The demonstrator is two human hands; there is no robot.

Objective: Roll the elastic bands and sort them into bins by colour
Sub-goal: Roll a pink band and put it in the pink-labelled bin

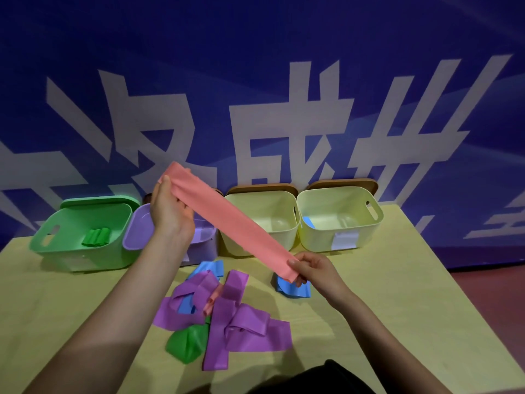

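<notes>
Nearest us on the table [397,322] lies the unsorted heap: purple bands [235,325] crossed over one another, a crumpled green band [186,344] at the near left of the heap, a small pink band [211,304] poking through the middle and blue bands [211,267] at its far side, with another blue piece [292,288] under our right hand.

Above the heap we hold the long pink band [241,223] flat and taut in the air. Our right hand [315,270] pinches its near end between thumb and curled fingers; our left hand [170,210], raised farther off and to the left, grips the far end, fingers closed around it.

Beyond stand four bins in a row: the green bin [54,240] at far left with rolled green bands [96,237] inside, the purple bin [136,231] partly behind our left wrist, then two pale yellow bins [261,220] [341,220]; the right one carries a blue tag.

We judge rolling has not begun. The stretched band may snap out of a pinch if either grip loosens, and a roll started in mid-air could go crooked or spring open. Neither yellow bin shows a pink marker we can see, so the wrong bin is a real risk.
</notes>
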